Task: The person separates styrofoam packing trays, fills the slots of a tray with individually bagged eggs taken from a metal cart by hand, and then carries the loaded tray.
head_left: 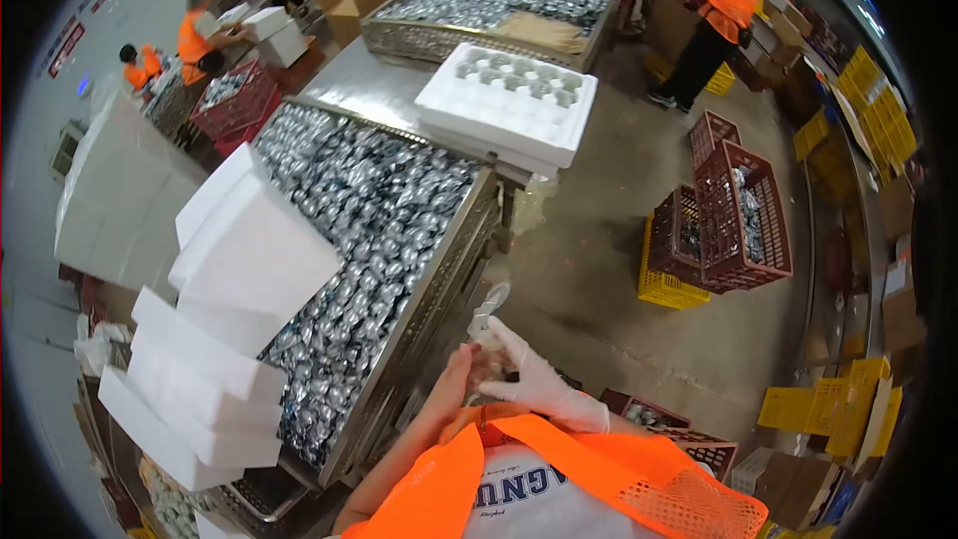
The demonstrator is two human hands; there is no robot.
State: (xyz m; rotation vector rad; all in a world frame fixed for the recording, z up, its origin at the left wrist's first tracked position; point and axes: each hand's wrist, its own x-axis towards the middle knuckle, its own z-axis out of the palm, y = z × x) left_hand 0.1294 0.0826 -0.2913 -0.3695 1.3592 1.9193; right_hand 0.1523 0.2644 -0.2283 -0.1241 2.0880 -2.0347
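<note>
The bare left hand reaches up and forward from a slanting forearm, its fingers fairly straight and held together, tips level with the opposite palm. The right hand, in a white glove, comes in from the side with thumb and fingers spread, grasping crumpled clear plastic that lies between both hands and sticks out beyond their fingertips. Whether the left fingers grip it too, I cannot tell. Left of the hands stands a metal bin of shiny silver-wrapped pieces; right of them, stacked crates.
</note>
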